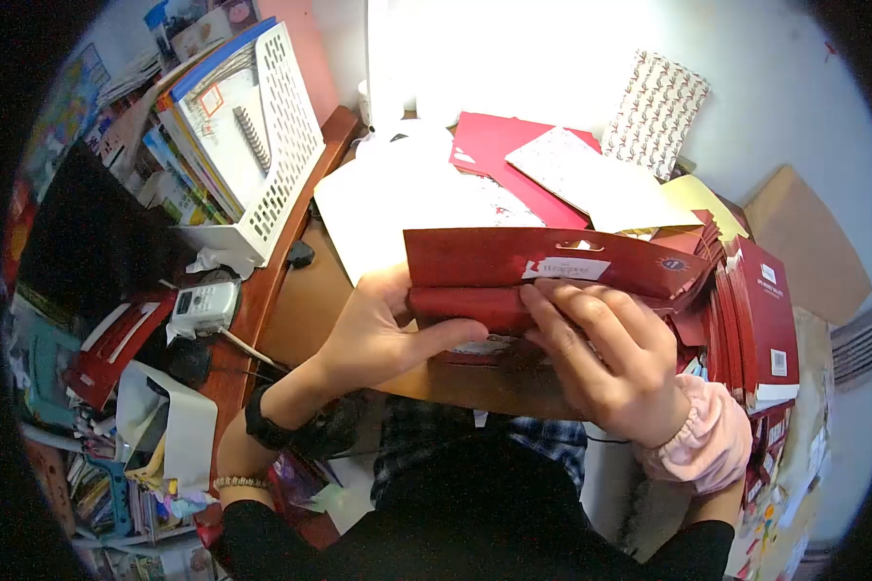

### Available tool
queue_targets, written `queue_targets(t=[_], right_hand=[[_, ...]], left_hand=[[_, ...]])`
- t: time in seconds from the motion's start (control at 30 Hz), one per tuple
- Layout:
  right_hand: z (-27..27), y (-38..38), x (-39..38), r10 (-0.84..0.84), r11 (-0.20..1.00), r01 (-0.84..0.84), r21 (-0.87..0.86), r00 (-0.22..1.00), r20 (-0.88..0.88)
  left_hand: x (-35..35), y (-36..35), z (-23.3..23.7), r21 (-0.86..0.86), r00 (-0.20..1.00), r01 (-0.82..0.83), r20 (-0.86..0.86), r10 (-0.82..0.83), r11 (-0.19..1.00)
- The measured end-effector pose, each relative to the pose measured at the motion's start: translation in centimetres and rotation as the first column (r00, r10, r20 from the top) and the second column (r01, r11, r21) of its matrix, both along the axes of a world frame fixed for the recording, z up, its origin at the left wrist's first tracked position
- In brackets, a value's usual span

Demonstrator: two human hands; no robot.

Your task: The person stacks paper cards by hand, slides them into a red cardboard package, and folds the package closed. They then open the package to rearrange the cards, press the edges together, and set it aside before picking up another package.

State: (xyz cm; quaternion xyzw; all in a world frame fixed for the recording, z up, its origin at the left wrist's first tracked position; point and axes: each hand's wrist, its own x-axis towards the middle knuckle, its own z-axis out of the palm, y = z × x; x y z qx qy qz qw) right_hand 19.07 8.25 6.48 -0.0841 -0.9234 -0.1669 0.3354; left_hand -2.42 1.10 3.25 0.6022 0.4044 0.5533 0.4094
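In front of my chest I hold a dark red cardboard packet over the desk. Its upper panel carries a hang hole, a white printed label and a small round emblem near the right end. My left hand grips the left end, thumb along the front and fingers mostly hidden behind. With bent fingers, my right hand presses on the packet's front, just under the label. The packet's underside and whatever lies inside are hidden.
Stacked dark red packets stand at the right. Red folders and bright papers lie behind my hands. On the left are a white file holder, a white corded device and a white bin. A cardboard piece leans at the right wall.
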Motion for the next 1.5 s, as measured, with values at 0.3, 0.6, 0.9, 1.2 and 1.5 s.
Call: queue_targets(t=[0.3, 0.6, 0.9, 1.2, 1.5], right_hand=[[0.0, 0.7, 1.7, -0.012, 0.999, 0.009, -0.046, 0.996, -0.087], [0.2, 0.6, 2.1, -0.038, 0.989, 0.024, -0.148, 0.995, -0.092], [-1.8, 2.6, 4.9, 0.017, 0.998, 0.011, 0.057, 0.885, -0.464], [-3.4, 2.8, 4.8, -0.097, 0.072, -0.468, -0.881, 0.876, -0.473], [-3.0, 3.1, 5.0, -0.151, -0.031, -0.443, -0.896, 0.888, -0.434]], left_hand=[[0.3, 0.2, 0.1, -0.006, 0.998, -0.042, -0.035, 0.042, 0.999], [0.7, 0.6, 0.5, 0.049, 0.999, -0.012, -0.052, 0.014, 0.999], [1.0, 0.4, 0.8, -0.056, 0.996, -0.089, -0.027, 0.087, 0.994], [1.0, 0.1, 0.6, -0.045, 0.993, -0.111, -0.045, 0.109, 0.993], [0.8, -0.1, 1.0, -0.131, 0.999, -0.031, -0.035, 0.027, 0.991]])
